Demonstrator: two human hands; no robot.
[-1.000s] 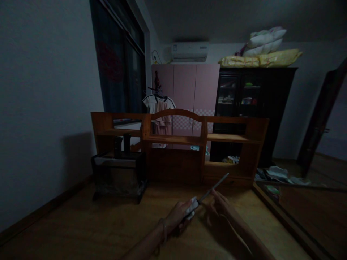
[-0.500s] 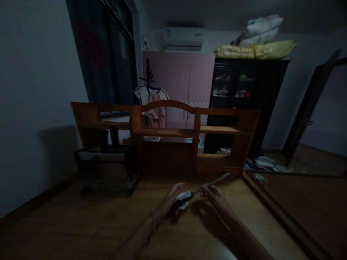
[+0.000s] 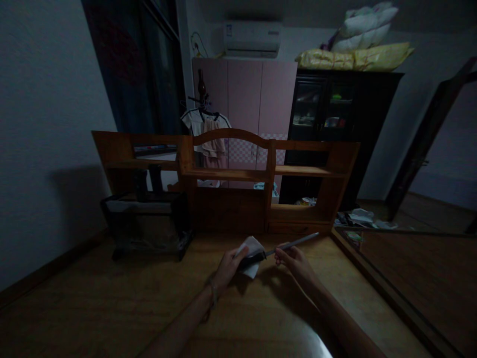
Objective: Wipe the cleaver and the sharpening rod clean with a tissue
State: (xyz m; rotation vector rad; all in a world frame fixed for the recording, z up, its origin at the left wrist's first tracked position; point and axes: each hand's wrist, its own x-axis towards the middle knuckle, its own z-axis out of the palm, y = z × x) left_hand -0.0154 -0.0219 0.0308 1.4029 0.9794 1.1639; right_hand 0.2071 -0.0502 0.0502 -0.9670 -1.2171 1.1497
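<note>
A long thin metal rod with a dark handle (image 3: pixel 294 242) is held over the wooden desk (image 3: pixel 149 298), pointing right and slightly up. My left hand (image 3: pixel 229 266) is closed round the handle end together with a white cloth (image 3: pixel 251 248). My right hand (image 3: pixel 294 261) pinches the rod near its middle from below. Both forearms reach in from the bottom of the view. The room is dim, so small details of the rod are hard to make out.
A wooden shelf unit (image 3: pixel 231 174) stands along the desk's back edge. A dark rack (image 3: pixel 145 219) with upright dark items sits at its left. Behind are a pink wardrobe (image 3: pixel 246 99), a dark cabinet (image 3: pixel 343 124) topped with bedding, and an air conditioner (image 3: pixel 251 37).
The view has tilted down and shifted. The rod has dropped from steeply angled to nearly level, and the white cloth now shows more above my left hand.
</note>
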